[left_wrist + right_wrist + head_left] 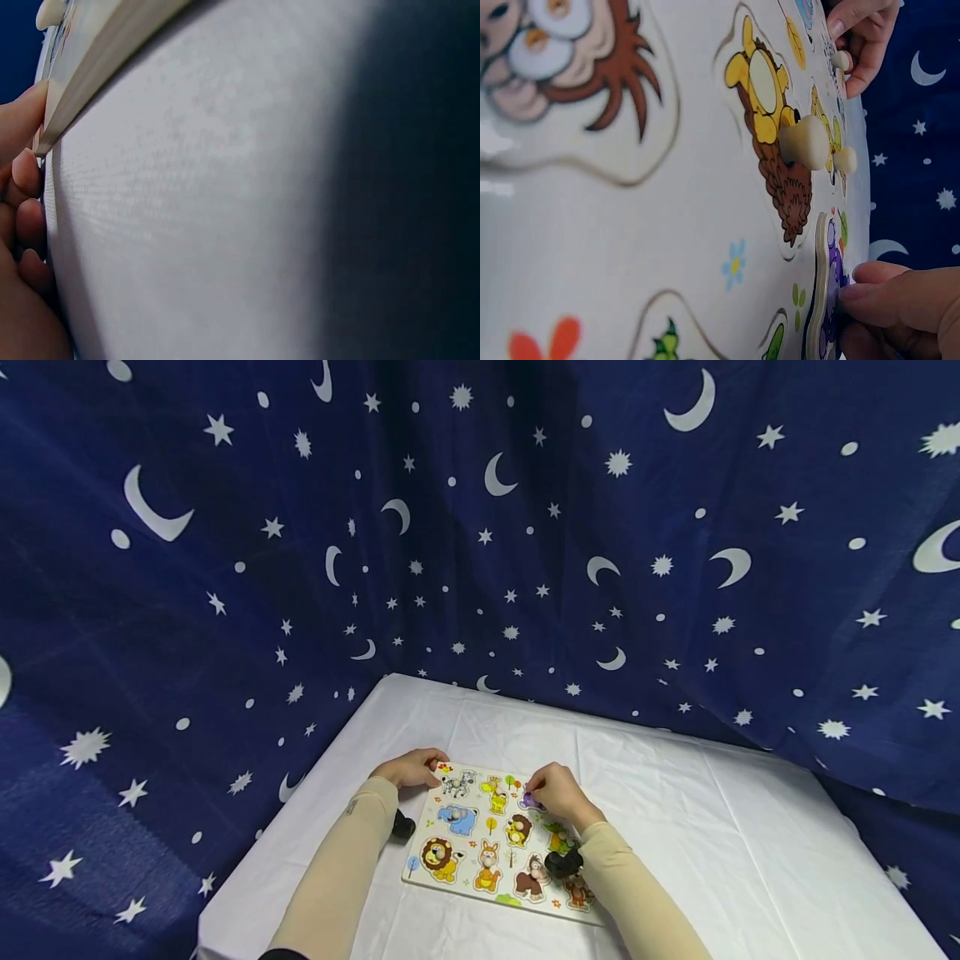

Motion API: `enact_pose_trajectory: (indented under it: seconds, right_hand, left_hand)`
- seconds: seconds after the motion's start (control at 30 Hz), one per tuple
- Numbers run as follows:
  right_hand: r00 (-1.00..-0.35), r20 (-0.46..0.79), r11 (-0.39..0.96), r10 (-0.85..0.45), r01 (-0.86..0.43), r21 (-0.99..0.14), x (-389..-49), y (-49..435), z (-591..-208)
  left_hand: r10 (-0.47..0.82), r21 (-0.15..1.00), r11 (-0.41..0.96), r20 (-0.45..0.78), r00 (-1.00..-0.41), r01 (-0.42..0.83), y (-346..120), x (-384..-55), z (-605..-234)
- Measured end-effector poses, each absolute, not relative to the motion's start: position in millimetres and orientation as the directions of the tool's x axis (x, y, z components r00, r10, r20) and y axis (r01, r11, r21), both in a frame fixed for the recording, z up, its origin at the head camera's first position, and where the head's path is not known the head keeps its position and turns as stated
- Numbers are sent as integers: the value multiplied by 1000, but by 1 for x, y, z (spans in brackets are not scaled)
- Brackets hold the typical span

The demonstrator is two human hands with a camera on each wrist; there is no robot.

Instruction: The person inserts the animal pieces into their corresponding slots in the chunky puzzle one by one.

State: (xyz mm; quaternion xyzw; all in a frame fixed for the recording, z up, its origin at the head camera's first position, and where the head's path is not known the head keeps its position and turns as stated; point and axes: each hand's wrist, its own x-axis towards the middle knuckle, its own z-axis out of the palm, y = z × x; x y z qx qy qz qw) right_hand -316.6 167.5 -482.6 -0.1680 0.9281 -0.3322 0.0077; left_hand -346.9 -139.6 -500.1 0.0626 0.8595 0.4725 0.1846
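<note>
A white wooden animal puzzle board point(697, 232) lies on the table. My left hand point(408, 768) grips its far left corner beside the zebra piece point(458, 784); in the left wrist view the thumb point(24, 120) lies on top, with curled fingers at the edge below. At the far right part of the board, my right hand point(561, 793) pinches a purple animal puzzle piece point(830, 285). This piece stands slightly proud of the board in the right wrist view; its knob is hidden by the fingers. Near it are the giraffe piece point(495, 795) and the hedgehog piece point(517, 831).
Other knobbed pieces sit in the board: an elephant point(457, 820), a lion point(440, 860), a kangaroo point(487, 868), and several more. A white cloth point(675, 810) covers the table. Dark blue curtains point(450, 527) with moons and stars hang behind and beside it.
</note>
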Motion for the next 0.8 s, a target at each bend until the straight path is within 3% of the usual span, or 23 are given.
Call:
enact_pose_trajectory:
  seconds: [0.8]
  right_hand:
    - [-971, 77, 721, -228, -222, -656, -312, 184, -480]
  left_hand:
    - [296, 847, 526, -270, -916, -79, -142, -350, -498]
